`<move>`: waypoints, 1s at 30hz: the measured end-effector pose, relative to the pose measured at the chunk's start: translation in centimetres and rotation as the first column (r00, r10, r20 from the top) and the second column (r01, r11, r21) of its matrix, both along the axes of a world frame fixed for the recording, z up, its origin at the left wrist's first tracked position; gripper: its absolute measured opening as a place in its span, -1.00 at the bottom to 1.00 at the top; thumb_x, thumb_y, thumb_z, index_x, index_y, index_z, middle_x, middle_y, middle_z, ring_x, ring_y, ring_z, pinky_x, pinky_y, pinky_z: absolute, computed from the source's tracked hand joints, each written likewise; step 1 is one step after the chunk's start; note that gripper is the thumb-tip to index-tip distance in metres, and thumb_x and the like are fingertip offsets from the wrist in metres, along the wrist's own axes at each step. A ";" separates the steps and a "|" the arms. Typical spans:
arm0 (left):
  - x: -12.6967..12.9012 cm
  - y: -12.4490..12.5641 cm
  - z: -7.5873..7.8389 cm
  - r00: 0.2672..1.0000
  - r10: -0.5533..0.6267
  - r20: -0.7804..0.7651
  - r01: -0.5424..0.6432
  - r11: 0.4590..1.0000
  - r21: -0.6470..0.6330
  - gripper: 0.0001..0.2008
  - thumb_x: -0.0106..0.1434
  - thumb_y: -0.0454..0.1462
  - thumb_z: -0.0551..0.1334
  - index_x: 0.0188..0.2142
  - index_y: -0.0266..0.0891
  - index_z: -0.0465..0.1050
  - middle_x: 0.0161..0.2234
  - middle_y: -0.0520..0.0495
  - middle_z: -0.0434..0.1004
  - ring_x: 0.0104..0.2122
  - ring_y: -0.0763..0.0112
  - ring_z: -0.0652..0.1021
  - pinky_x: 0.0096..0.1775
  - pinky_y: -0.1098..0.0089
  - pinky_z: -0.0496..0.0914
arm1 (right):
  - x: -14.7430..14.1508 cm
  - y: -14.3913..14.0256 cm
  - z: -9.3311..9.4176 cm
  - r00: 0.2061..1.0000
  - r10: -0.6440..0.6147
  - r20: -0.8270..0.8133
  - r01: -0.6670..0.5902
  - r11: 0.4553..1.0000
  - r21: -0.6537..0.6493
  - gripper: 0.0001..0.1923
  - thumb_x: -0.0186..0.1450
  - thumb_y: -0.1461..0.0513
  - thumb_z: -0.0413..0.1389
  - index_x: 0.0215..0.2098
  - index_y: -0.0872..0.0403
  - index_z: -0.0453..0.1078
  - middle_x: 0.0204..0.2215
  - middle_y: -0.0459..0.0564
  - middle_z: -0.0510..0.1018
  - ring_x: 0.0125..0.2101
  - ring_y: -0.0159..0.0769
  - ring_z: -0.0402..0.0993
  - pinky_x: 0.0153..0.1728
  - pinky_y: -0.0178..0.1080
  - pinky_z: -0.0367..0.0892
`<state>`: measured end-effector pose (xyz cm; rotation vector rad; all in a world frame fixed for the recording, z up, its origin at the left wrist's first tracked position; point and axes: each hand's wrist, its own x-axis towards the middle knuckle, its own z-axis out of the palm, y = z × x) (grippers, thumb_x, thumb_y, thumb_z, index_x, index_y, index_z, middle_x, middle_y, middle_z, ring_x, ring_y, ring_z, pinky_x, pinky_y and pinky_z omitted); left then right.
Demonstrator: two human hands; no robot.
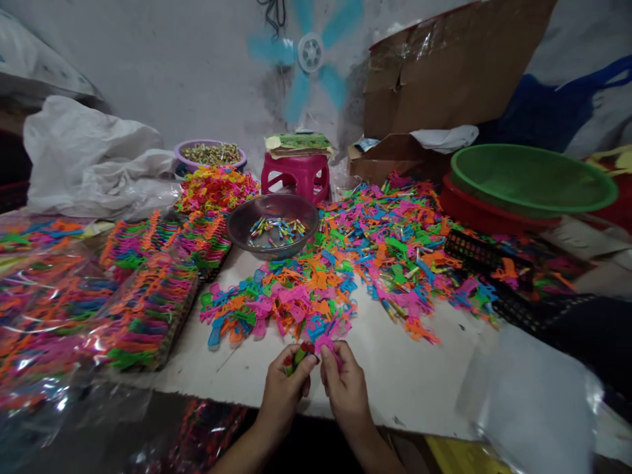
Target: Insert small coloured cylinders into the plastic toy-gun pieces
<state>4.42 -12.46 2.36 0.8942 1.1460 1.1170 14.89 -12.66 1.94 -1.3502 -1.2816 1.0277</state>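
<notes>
At the table's near edge, my left hand (289, 385) is closed around several small green tubes with red ends (299, 354). Close beside it, my right hand (347, 385) pinches a pink plastic toy gun (326, 343) between thumb and fingers. The two hands nearly meet, and their fingers hide part of what they hold. Just beyond them lies a loose pile of toy guns (286, 296) in pink, orange, green and blue. Behind that pile, a dark bowl (234, 230) contains several small printed tubes (276, 227).
Bagged rows of toy guns (153, 309) cover the left side. Further back stand a purple basin (180, 155), a pink stool (296, 174) and a blue fan (311, 52). A green basin (533, 178), a cardboard box (444, 72) and clear plastic bags (538, 401) are on the right.
</notes>
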 end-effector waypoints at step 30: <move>-0.4 1.7 -4.5 1.000 -0.009 -0.009 0.007 0.989 -0.146 -0.56 -0.07 0.02 0.21 -0.30 -0.27 0.33 -0.53 0.03 0.41 -0.69 0.56 0.37 -0.61 0.52 0.19 | 10.5 11.6 -5.1 0.878 -0.215 0.428 0.267 0.961 -0.064 -0.83 -0.21 0.21 0.20 -0.69 0.07 0.29 -0.71 -0.14 0.33 -0.57 -0.30 0.29 -0.52 -0.29 0.12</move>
